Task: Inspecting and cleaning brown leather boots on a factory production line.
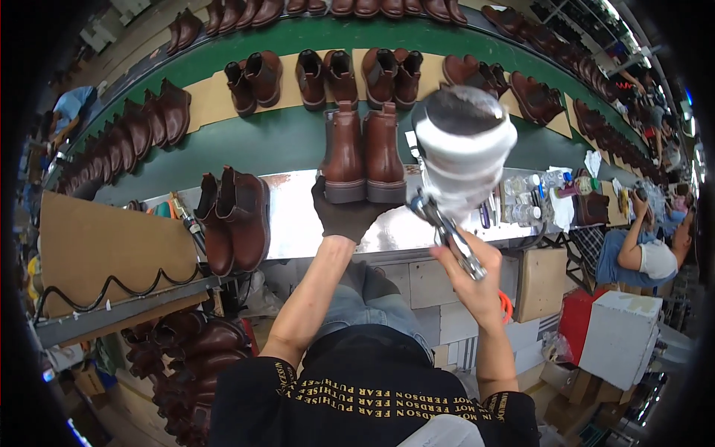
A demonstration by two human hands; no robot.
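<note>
My left hand (350, 217), in a dark glove, grips a pair of brown leather ankle boots (344, 153) from below at their soles. The boots stand side by side above the bench edge, heels toward me and pull tabs up. My bare right hand (477, 279) is wrapped round the metal handle of a spray gun (447, 235). A large whitish cup (465, 149) sits at the gun's far end, blurred, just right of the boots. The trigger fingers are partly hidden behind the gun. Another pair of brown boots (237, 220) stands on the bench to my left.
Beyond the metal bench (294, 208) runs a green conveyor (275, 141) with boot pairs on cardboard. Bottles (520, 200) stand to the right. A cardboard-backed rack (112, 246) and piled boots (197, 350) are left. A co-worker (640, 249) sits far right, near a white box (622, 331).
</note>
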